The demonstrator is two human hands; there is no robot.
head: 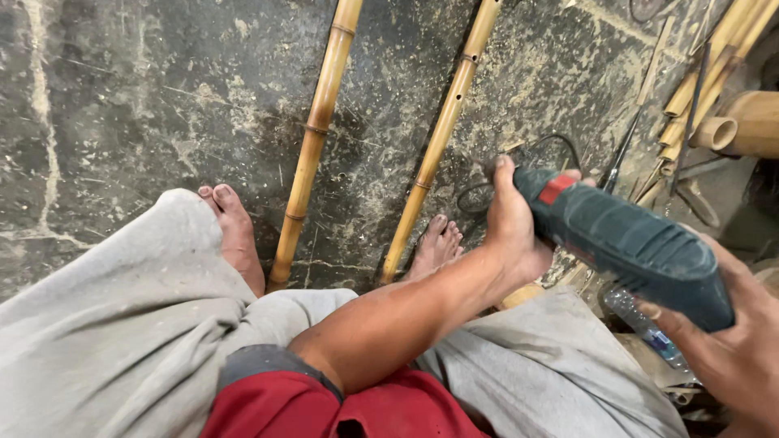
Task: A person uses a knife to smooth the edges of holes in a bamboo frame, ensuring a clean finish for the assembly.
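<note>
— Dusty concrete floor (122, 97), sawdust scattered all over, two bamboo poles lying side by side: the left pole (312, 146) and the right pole (438, 142). Where's the tool?

— Low right, above the lap. A dark green power tool (633, 247), held in both hands: the left hand (511, 223) wrapped tight around its front end, the right hand (730, 341) closed around the rear body.

— How should it be handled?

— I'd keep both hands firm, the black cord (519, 158) off the bare feet, and the wrists steady.

— Anything unclear?

— The working end is hidden behind the left hand, so its type stays uncertain. A plastic bottle (645, 324) peeks out underneath; cut bamboo pieces (714, 89) are cropped at the right edge.
</note>
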